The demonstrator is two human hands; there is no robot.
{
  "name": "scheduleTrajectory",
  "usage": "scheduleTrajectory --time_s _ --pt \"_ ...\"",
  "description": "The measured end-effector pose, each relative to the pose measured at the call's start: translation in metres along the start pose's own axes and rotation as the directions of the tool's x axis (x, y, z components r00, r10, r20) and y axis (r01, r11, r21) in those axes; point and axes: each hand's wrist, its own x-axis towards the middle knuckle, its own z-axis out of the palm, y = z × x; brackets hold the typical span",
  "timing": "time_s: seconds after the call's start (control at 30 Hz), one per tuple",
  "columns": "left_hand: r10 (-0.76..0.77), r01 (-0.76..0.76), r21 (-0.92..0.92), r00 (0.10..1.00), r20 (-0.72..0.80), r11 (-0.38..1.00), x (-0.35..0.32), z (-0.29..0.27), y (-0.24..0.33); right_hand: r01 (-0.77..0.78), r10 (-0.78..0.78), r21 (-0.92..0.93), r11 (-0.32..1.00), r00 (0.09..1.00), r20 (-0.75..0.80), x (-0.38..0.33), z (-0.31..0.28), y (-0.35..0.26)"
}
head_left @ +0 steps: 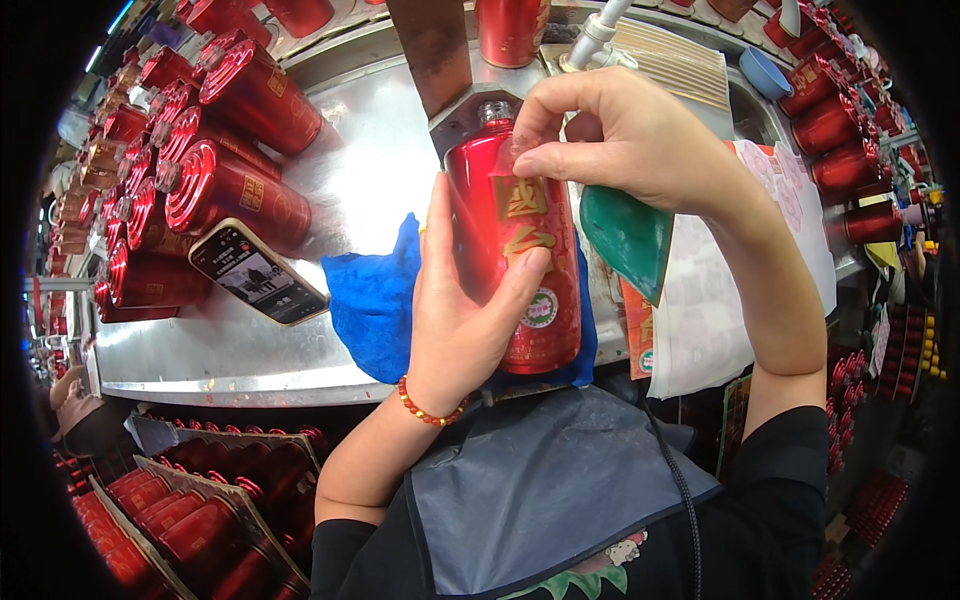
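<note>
A glossy red bottle (480,220) with gold characters and a round green-white sticker lies on the bench, its clear threaded neck pointing away from me. My left hand (465,310) wraps its left side, the thumb across the front. At the upper right of the bottle, my right hand (600,140) is closed in a pinch, thumb and forefinger at the surface near the shoulder. What is between them is too small to make out. A green flat scraper-like piece (625,240) shows below the right palm; whether that hand holds it is hidden. A blue cloth (375,300) lies beside and under the bottle.
Several red bottles (240,190) crowd the metal bench (240,365) at left, beside a phone (258,272) with a lit screen. Printed label sheets (700,320) lie at right. A blue bowl (765,72) stands far right. Crates of red bottles (200,525) sit below the bench.
</note>
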Motion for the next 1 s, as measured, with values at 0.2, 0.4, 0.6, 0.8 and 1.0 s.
scheduleTrajectory --time_s 0.2,0.4,0.6,0.8,1.0 --pt "0.015 -0.013 -0.036 0.999 0.04 0.999 0.0 -0.002 0.0 0.031 -0.03 0.022 0.999 0.998 -0.05 -0.001 0.005 0.006" --pt "-0.021 0.025 -0.098 0.999 0.039 0.995 0.001 -0.002 0.01 -0.019 0.013 -0.03 0.999 0.984 -0.177 -0.007 0.014 0.001" --pt "-0.02 0.014 -0.307 1.0 -0.016 0.952 0.02 -0.006 0.015 -0.101 0.155 0.187 0.977 0.942 -0.299 -0.012 0.019 0.013" --pt "-0.016 0.009 -0.269 1.0 -0.023 0.963 0.028 -0.007 0.008 -0.054 0.169 0.395 0.917 0.949 -0.264 -0.018 0.035 0.024" --pt "-0.051 0.048 -0.342 0.999 0.0 0.939 0.029 -0.007 0.01 -0.139 0.267 0.43 0.892 0.93 -0.254 -0.015 0.032 0.025"
